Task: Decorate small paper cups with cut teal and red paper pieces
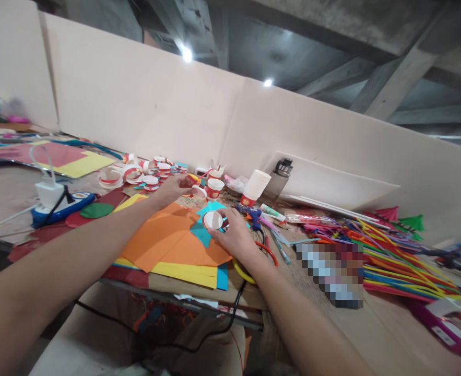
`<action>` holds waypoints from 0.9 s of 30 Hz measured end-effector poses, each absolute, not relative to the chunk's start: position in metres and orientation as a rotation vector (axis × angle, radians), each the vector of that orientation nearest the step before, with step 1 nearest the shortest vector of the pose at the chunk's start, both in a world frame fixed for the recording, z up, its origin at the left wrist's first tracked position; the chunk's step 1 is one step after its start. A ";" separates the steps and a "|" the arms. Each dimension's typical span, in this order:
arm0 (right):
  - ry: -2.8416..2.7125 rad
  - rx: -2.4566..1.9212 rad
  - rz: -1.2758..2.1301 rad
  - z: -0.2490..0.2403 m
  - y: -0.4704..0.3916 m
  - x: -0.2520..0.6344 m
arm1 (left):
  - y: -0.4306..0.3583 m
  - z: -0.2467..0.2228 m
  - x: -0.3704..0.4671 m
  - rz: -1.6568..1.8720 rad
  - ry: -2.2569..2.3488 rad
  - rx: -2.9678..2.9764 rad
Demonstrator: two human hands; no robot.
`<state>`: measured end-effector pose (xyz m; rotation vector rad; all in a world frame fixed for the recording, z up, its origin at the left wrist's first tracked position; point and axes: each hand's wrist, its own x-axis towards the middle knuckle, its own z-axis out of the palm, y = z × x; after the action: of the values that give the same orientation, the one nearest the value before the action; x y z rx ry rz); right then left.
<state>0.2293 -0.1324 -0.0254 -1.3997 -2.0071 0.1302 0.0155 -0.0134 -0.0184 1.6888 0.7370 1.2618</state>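
Observation:
My right hand point(234, 231) is closed on a small white round cup piece point(213, 221), above a blue paper shape point(201, 235) on orange sheets point(163, 235). Further back, my left hand point(174, 189) has its fingers bent together around something small, yellow and red point(193, 179). Just under those fingers is another white ring-like cup piece point(199, 192); whether they touch it is unclear. A red and white paper cup point(215, 189) stands to the right of my left hand.
Several cut cup pieces point(132, 173) lie at the back left. Stacked cups point(255, 187), a bottle point(280, 177) and a blue glue gun point(252, 214) are behind my right hand. Colourful pipe cleaners point(402, 261) spread at right; a power strip point(63, 206) sits left.

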 end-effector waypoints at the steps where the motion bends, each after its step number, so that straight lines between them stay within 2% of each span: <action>1: -2.009 -1.400 0.129 -0.025 -0.133 0.229 | -0.013 -0.019 0.015 1.259 0.736 1.681; 27: -2.029 -1.389 0.108 -0.026 -0.132 0.230 | -0.018 -0.016 0.017 1.280 0.831 1.679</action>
<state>0.2297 -0.1320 -0.0258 -1.3890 -2.0293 0.1084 0.0167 -0.0176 -0.0155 1.6788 0.8306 1.2797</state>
